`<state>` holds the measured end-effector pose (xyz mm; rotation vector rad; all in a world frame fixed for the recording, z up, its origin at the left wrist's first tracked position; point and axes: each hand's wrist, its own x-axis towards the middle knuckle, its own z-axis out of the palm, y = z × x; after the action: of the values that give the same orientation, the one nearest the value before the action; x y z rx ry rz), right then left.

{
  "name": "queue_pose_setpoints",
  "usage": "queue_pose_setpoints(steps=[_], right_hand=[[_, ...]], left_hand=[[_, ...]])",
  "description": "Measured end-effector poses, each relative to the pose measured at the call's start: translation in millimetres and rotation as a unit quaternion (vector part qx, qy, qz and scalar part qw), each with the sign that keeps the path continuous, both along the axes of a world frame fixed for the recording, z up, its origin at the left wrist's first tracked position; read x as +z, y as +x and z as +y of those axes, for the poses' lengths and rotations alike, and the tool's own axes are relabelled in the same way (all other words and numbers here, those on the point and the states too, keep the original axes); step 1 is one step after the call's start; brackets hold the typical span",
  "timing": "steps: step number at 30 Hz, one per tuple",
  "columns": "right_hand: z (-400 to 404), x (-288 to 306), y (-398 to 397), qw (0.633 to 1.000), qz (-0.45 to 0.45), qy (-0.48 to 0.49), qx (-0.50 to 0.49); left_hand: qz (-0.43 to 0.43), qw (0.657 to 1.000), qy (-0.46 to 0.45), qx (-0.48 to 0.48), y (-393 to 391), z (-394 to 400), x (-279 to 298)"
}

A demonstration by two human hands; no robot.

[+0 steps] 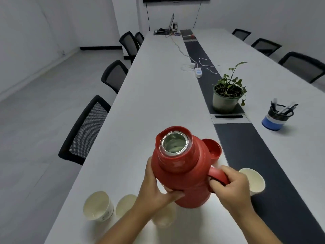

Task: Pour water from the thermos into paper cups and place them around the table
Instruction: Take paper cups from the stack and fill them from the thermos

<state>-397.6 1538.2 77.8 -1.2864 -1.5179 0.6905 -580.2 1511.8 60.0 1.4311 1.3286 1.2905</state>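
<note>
A long white conference table runs away from the viewer, with black mesh chairs along both sides.

At the near left edge stand two empty paper cups, the leftmost paper cup bearing a faint print too blurred to read, and the second paper cup just beside it. A third paper cup sits slightly to the right, partly hidden under the left forearm.

The left hand cups the lower left side of the red thermos, fingers spread along its wall and thumb across its front. The thermos is lifted and tilted, its long axis leaning away and leftward, so its open silver mouth and pour lip face the far left. The cups lie near and below the left hand, not under the lip, so pouring likely calls for swinging the mouth toward them.

The right hand wraps its curled fingers round the red handle. Behind the thermos lies its red lid, upturned. A fourth paper cup stands just right of the right hand.

Farther right are a potted plant and a blue pen holder. No brand or writing is legible anywhere.
</note>
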Motion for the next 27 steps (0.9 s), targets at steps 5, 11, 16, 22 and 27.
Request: queue_pose_setpoints(steps=[5,11,16,22,27], right_hand=[[-67,40,24,0.998,-0.05,0.046,-0.019],[-153,58,42,0.997,-0.075,0.015,-0.005],[-208,48,41,0.994,-0.107,-0.028,-0.018],[-240,27,42,0.985,-0.162,-0.057,-0.001],[-239,29,45,0.974,-0.207,-0.084,0.047]], left_hand=[[-0.054,0.998,0.03,-0.026,27,-52,19],[-0.131,0.989,0.02,-0.06,50,-123,20],[-0.153,0.986,-0.03,-0.058,59,-177,-6],[-0.199,0.975,-0.091,-0.035,69,-221,-39],[-0.255,0.954,-0.156,-0.002,83,-239,-55]])
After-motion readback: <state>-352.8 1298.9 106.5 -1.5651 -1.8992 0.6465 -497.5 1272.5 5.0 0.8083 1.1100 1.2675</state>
